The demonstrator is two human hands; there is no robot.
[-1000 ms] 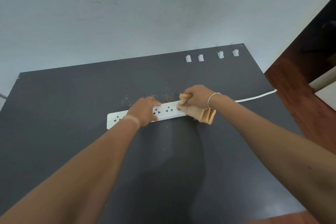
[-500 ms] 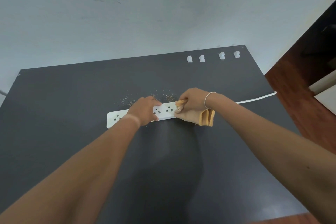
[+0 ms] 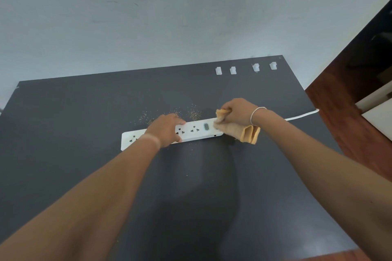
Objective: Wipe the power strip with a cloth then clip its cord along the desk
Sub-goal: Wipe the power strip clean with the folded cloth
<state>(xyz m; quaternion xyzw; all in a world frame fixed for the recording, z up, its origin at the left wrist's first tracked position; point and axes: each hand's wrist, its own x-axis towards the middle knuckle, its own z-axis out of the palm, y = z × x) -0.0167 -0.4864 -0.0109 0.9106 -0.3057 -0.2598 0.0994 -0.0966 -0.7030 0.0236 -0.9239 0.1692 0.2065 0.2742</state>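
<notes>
A white power strip [image 3: 195,130] lies across the middle of the dark desk [image 3: 84,154]. My left hand [image 3: 166,128] presses down on its middle, fingers wrapped over the body. My right hand [image 3: 237,112] grips a crumpled orange cloth [image 3: 247,132] at the strip's right end, just past the grey switch [image 3: 206,126]. The white cord [image 3: 301,115] runs from under my right wrist to the desk's right edge. Several white cord clips [image 3: 218,70] stand in a row at the far right of the desk.
Fine tan crumbs [image 3: 191,113] are scattered on the desk just behind the strip, with a few specks in front. A pale wall [image 3: 169,17] rises behind the desk. Wooden floor [image 3: 343,116] shows beyond the right edge.
My right hand with the cloth has slid right along the strip, uncovering the grey switch and the right end. My left hand has stayed in place.
</notes>
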